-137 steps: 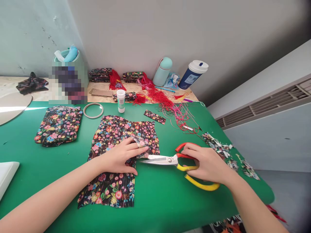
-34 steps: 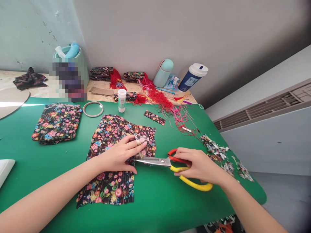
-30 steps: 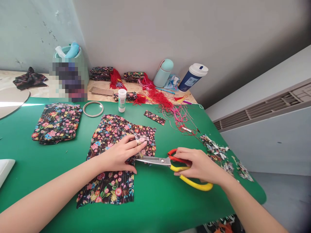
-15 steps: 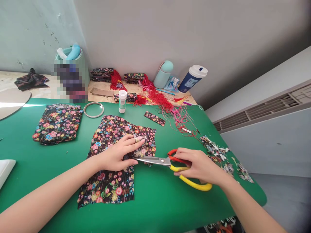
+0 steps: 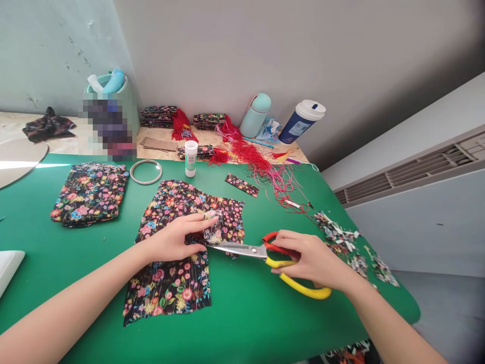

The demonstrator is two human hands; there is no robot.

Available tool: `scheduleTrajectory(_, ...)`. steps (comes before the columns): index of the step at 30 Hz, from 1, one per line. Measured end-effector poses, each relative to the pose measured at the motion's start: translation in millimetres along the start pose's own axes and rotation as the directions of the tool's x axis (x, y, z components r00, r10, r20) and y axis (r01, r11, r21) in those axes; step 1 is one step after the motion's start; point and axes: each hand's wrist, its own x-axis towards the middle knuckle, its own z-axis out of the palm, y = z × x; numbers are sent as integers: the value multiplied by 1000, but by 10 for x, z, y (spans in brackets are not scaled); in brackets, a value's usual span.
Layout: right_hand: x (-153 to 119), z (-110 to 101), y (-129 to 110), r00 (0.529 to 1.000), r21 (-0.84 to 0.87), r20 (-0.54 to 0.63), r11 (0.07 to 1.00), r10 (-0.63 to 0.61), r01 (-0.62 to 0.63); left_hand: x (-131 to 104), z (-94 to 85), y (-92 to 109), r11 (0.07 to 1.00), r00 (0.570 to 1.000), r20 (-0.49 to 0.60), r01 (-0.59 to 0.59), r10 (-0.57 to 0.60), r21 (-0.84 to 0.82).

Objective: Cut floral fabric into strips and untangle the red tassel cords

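Note:
A dark floral fabric piece (image 5: 170, 288) lies on the green mat, with a cut running into it from its right side. My left hand (image 5: 178, 237) rests on it, fingers stretched and thumb apart, beside a turned-over flap of the fabric. Red-and-yellow-handled scissors (image 5: 242, 249) are gripped in my right hand (image 5: 310, 258), fingers wrapped through the handles. Their blades look nearly closed and point left into the cut, the tips hidden near my left thumb. A small floral strip (image 5: 241, 185) lies behind the fabric, and a folded floral cloth (image 5: 91, 194) sits to the left.
Behind the fabric stand a glue stick (image 5: 191, 159) and a ring-shaped roll (image 5: 146, 172). Red tassels (image 5: 250, 156), stacked floral pieces (image 5: 159, 116), a mint bottle (image 5: 255, 115) and a lidded cup (image 5: 301, 122) line the back. Fabric scraps (image 5: 337, 232) lie along the right edge.
My left hand has slid slightly left, and the fabric flap by its fingers shows more. The lower part of the fabric has shifted a little. My right hand and the scissors are almost unmoved.

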Motion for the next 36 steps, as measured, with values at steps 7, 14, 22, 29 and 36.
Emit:
scheduleTrajectory(7, 28, -3, -18, 1000, -1, -6, 1000, 1, -1, 3, 42, 1, 999, 1000, -24, -13, 12, -31)
scheduleTrajectory(14, 50, -20, -51, 1000, 2, 6, 1000, 5, -5, -13, 51, 5, 997, 1000, -4, 5, -6, -79)
scheduleTrajectory(22, 67, -27, -60, 1000, -3, 18, 1000, -8, 8, -4, 41, 25, 995, 1000, -5, -3, 3, -95)
scheduleTrajectory(29, 89, -35, -74, 999, -12, 41, 1000, -16, 17, -2, 46, 21, 997, 1000, -6, -24, 23, -74)
scheduleTrajectory(36, 94, -43, -51, 998, -39, 52, 999, -21, 23, -3, 49, 22, 999, 1000, 4, -12, 12, -44)
